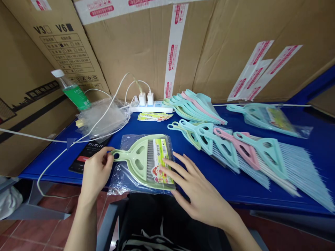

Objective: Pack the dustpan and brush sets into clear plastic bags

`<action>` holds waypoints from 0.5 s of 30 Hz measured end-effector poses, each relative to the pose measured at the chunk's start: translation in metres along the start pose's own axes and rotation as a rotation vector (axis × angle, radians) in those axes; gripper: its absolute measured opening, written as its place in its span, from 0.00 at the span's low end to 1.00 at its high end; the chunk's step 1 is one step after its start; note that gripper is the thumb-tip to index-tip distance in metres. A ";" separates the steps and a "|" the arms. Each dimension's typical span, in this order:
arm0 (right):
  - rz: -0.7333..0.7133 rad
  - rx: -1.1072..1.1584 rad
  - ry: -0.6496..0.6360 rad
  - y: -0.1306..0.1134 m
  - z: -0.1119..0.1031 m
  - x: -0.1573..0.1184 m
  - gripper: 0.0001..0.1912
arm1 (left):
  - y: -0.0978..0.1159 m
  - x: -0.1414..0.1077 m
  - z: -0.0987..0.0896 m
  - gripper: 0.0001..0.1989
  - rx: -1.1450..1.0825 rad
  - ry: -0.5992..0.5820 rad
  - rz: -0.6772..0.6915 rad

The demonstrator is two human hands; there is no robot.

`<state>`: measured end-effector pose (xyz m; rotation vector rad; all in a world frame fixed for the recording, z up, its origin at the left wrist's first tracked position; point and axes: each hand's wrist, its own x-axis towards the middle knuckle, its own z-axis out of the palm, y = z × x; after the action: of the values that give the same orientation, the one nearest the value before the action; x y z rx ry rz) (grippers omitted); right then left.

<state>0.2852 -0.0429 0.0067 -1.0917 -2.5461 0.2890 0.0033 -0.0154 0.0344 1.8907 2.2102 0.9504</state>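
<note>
In front of me lies a light green dustpan [126,143] with a small brush [151,157] nested in it. A clear plastic bag [117,181] surrounds the pan, and a printed card [161,153] rests over the bristles. My left hand [98,170] pinches the handle end at the left, fingers closed. Spread fingers of my right hand [193,188] reach over the right edge, the tips touching the card and bag. Whether the handle end pokes out of the bag, I cannot tell.
Loose brushes [269,157] and stacked dustpans [199,104] lie right of the bag, with a bagged set [267,118] behind. Further left are a phone [86,157], clear bags [102,118], a bottle [75,96] and looping white cables. Cards [154,116] sit by a power strip [157,106].
</note>
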 end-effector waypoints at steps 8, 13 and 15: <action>-0.005 0.024 -0.060 0.002 0.000 0.001 0.31 | 0.000 -0.002 -0.002 0.15 0.047 0.013 0.013; -0.005 0.023 -0.085 0.003 0.001 0.000 0.32 | -0.001 -0.003 -0.003 0.16 0.087 0.008 0.017; -0.002 0.013 -0.091 0.003 0.002 -0.001 0.32 | -0.002 -0.003 -0.003 0.16 0.093 0.007 0.022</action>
<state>0.2869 -0.0412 0.0040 -1.0948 -2.6206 0.3619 0.0009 -0.0191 0.0344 1.9574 2.2803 0.8735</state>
